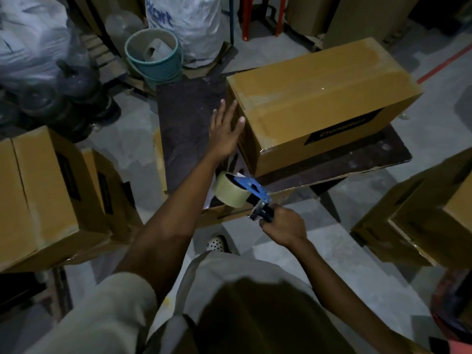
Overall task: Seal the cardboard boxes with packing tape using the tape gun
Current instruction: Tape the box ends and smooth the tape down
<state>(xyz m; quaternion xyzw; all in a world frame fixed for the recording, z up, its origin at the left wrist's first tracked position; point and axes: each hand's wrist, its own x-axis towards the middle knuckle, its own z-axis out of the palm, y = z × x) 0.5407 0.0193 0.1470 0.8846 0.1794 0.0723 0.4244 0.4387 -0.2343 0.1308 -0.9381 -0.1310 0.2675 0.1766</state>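
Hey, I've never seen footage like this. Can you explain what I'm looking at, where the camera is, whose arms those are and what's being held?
There is no machine here, just a person working with bare hands. The single picture comes from a camera worn on the person's head, looking forward and down, so both arms reach in from the bottom. A long cardboard box lies on a low dark table, with shiny tape already along its top. The left hand lies flat, fingers straight, against the box's near end. The right hand grips the handle of a blue tape gun loaded with a roll of tape, held clear of the box. More boxes stand on the floor at both sides, and a green bucket sits behind the table.
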